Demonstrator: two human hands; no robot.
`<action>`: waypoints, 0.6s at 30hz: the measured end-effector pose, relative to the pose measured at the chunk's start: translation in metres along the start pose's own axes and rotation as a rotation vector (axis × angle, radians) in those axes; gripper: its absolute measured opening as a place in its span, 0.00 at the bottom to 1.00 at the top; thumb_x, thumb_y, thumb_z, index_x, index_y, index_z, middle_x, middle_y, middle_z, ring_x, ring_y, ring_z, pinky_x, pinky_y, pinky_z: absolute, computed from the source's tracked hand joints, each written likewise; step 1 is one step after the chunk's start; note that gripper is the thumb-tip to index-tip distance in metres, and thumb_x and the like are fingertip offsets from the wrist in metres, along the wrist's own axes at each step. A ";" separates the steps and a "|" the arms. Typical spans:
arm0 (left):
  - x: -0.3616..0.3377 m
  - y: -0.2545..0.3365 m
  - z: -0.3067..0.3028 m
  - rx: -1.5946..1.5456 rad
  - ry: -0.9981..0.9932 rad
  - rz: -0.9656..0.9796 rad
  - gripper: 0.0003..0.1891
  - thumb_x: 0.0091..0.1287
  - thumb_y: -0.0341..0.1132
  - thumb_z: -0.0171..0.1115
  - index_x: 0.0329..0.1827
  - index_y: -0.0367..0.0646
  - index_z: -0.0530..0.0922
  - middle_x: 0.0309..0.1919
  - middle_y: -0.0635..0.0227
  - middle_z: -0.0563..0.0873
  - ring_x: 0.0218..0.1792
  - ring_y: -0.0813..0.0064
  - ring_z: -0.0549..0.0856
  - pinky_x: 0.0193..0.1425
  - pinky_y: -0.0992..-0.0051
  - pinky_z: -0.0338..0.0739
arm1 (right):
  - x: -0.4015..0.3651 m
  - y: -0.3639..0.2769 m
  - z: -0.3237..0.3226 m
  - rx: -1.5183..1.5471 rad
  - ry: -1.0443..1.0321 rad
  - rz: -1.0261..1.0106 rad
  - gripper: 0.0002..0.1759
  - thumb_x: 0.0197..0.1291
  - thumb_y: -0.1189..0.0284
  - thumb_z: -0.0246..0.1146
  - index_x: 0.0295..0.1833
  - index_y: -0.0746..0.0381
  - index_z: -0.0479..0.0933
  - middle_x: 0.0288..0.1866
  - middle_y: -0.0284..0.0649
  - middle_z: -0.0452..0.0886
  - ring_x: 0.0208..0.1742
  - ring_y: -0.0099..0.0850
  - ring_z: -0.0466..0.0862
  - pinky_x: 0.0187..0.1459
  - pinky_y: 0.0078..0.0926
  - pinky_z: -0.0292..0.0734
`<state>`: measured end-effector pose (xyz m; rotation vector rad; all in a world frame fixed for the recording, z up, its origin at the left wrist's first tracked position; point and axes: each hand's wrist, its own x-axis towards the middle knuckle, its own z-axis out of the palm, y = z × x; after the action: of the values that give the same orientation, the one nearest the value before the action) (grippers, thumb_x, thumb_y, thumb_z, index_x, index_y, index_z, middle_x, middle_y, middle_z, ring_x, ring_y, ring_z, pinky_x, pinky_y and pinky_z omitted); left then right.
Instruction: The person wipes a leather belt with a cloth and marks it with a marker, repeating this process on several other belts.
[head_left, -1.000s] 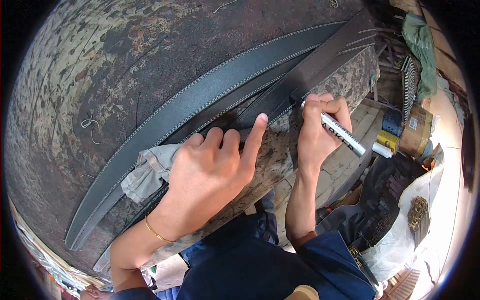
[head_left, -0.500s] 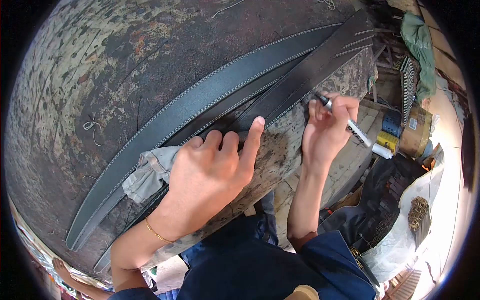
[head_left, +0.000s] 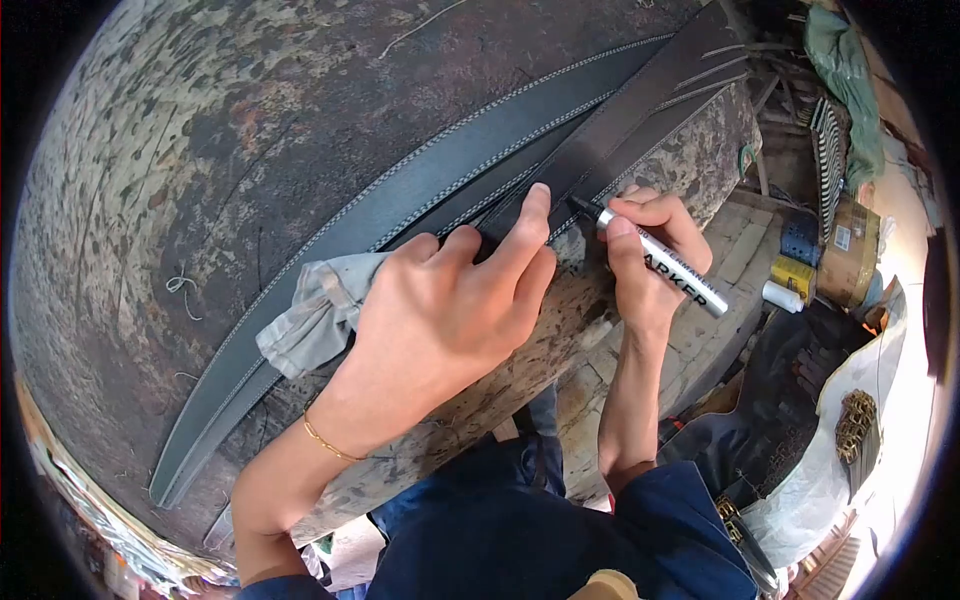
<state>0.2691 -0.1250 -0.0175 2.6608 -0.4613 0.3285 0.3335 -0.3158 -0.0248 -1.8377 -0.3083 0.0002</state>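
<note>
In my right hand [head_left: 655, 255] is a silver-white permanent marker [head_left: 680, 275], uncapped. Its black tip meets or nearly meets the near edge of a dark leather strap [head_left: 640, 90]. My left hand [head_left: 450, 290] has its index finger stretched onto that strap, close to the marker tip, while the other fingers curl. A bunched grey cloth [head_left: 315, 320] sticks out from under the left hand, gripped in it. Beside these, a wider black leather strap [head_left: 400, 210] with pale stitching along its edges curves across the worktop.
The dark, stained worktop [head_left: 230, 150] carries loose bits of thread. Right of it are a cardboard box [head_left: 848, 250], a yellow container [head_left: 793, 278], a white spool [head_left: 782, 296] and a pale sack [head_left: 810, 500] with metal buckles [head_left: 857, 425]. A green cloth [head_left: 845, 90] hangs farther back.
Both hands have shifted along the strap, the left up and rightward with the cloth. The marker has turned and come closer to the left index finger, its tip now at the strap's edge.
</note>
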 end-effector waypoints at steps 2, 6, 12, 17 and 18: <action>0.000 0.000 0.000 0.006 -0.010 0.004 0.06 0.45 0.26 0.62 0.26 0.43 0.76 0.59 0.72 0.83 0.20 0.81 0.74 0.23 0.77 0.74 | 0.001 0.004 0.000 -0.006 0.000 -0.025 0.04 0.52 0.85 0.65 0.35 0.71 0.78 0.30 0.38 0.81 0.30 0.19 0.77 0.32 0.16 0.71; 0.001 0.000 -0.002 -0.028 -0.027 -0.007 0.05 0.45 0.26 0.63 0.26 0.42 0.76 0.58 0.72 0.84 0.19 0.80 0.73 0.23 0.76 0.74 | 0.002 0.002 0.001 -0.026 -0.016 -0.029 0.04 0.52 0.86 0.65 0.34 0.71 0.78 0.30 0.39 0.82 0.29 0.18 0.77 0.31 0.15 0.71; 0.002 0.000 -0.001 -0.072 -0.015 -0.011 0.06 0.43 0.25 0.63 0.26 0.42 0.77 0.58 0.69 0.84 0.20 0.80 0.74 0.23 0.76 0.74 | 0.002 0.001 0.003 -0.084 -0.007 -0.063 0.05 0.52 0.86 0.65 0.35 0.70 0.78 0.30 0.38 0.82 0.29 0.18 0.77 0.31 0.15 0.70; 0.002 0.000 -0.001 -0.074 -0.005 -0.012 0.06 0.43 0.25 0.63 0.25 0.41 0.77 0.58 0.69 0.84 0.20 0.80 0.74 0.23 0.76 0.74 | 0.001 0.003 -0.002 0.041 -0.003 -0.008 0.05 0.51 0.87 0.65 0.36 0.71 0.79 0.30 0.39 0.81 0.30 0.19 0.77 0.31 0.15 0.70; 0.001 0.000 -0.001 -0.070 -0.007 -0.009 0.06 0.43 0.25 0.63 0.25 0.42 0.77 0.58 0.69 0.84 0.20 0.80 0.74 0.23 0.76 0.74 | 0.001 0.002 -0.002 0.037 -0.021 -0.005 0.06 0.51 0.87 0.65 0.36 0.71 0.79 0.30 0.39 0.82 0.30 0.19 0.77 0.31 0.15 0.70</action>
<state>0.2702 -0.1249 -0.0165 2.5965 -0.4544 0.2944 0.3352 -0.3176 -0.0263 -1.8016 -0.3257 0.0215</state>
